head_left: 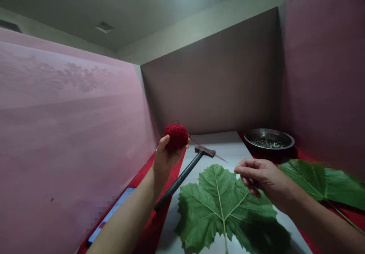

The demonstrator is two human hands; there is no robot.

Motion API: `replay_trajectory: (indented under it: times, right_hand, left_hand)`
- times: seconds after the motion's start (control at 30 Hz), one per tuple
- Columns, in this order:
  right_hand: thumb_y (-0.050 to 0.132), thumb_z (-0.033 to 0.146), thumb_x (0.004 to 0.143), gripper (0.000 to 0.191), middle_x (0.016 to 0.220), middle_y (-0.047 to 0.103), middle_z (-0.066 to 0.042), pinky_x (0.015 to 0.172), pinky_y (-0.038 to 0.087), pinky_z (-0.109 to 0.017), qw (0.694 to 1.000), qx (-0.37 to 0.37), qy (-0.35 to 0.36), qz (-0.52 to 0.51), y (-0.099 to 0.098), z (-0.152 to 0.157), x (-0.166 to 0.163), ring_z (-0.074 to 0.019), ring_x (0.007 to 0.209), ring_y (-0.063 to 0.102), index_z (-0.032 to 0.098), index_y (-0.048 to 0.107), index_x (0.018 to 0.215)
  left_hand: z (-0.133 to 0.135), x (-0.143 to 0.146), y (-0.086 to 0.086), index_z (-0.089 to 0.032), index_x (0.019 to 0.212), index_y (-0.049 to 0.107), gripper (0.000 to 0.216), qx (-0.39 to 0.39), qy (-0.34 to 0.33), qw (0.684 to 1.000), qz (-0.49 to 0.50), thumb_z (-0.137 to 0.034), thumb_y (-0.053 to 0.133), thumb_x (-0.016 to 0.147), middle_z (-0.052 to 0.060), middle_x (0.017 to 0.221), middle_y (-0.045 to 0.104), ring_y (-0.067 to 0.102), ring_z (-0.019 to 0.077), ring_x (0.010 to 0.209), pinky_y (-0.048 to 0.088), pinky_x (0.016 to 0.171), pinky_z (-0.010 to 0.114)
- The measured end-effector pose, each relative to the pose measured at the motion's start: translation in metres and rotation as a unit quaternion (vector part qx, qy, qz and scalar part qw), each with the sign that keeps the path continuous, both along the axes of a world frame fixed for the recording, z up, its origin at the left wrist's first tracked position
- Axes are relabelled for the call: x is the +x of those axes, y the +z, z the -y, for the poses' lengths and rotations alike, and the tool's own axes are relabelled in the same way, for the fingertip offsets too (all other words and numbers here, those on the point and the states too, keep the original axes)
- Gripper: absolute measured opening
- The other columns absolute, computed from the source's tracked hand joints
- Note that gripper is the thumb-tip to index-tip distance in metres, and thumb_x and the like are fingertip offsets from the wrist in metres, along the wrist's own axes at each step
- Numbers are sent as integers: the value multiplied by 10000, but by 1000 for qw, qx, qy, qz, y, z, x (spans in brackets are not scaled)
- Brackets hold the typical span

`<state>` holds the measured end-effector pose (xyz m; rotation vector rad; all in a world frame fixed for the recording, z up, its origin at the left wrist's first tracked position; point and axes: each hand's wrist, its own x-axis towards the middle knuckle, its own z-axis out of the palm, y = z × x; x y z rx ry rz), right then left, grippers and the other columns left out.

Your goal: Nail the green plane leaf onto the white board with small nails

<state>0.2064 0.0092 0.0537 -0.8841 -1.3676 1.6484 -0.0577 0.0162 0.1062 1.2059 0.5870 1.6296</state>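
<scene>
Raised at the middle, my left hand (168, 155) is wrapped round a ball of red yarn (176, 135). From the ball a thin red strand (208, 150) stretches right and down, passing in front of the hammer head. My right hand (256, 176) is closed in a pinch in line with the strand; the last bit near the fingertips is too faint to see. Below that hand a large green leaf (211, 197) lies on a white sheet (225, 138). A hammer (182, 178) with a dark handle rests left of the leaf, its head on the sheet.
A metal bowl (269, 140) of small metal pieces, perhaps nails, stands at the back right. Another green leaf (322, 181) lies at the right on the red cloth (151, 223). A phone (114, 212) is by the left edge. Panels (211, 83) enclose the back and sides.
</scene>
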Motion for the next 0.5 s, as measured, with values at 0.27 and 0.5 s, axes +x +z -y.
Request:
replay_trajectory:
  times: [0.27, 0.5]
  right_hand:
    - [729, 503, 599, 366, 547, 528, 5, 399, 342, -228, 990, 17, -136, 40, -31, -24, 9, -107, 436, 460, 180, 581, 684]
    - [603, 632, 656, 362, 555, 566, -70, 391, 386, -268, 945, 61, -241, 214, -57, -40, 37, -168, 453, 514, 275, 649, 695]
  left_hand:
    - [-53, -63, 10, -194, 1088, 503, 439, 48, 169, 968, -179, -332, 648, 697, 54, 1022, 632, 625, 201, 901, 507, 814, 356]
    - [-141, -105, -18, -151, 1180, 454, 616, -2, 222, 915, -336, -248, 719, 633, 55, 1045, 638, 605, 202, 976, 471, 879, 334]
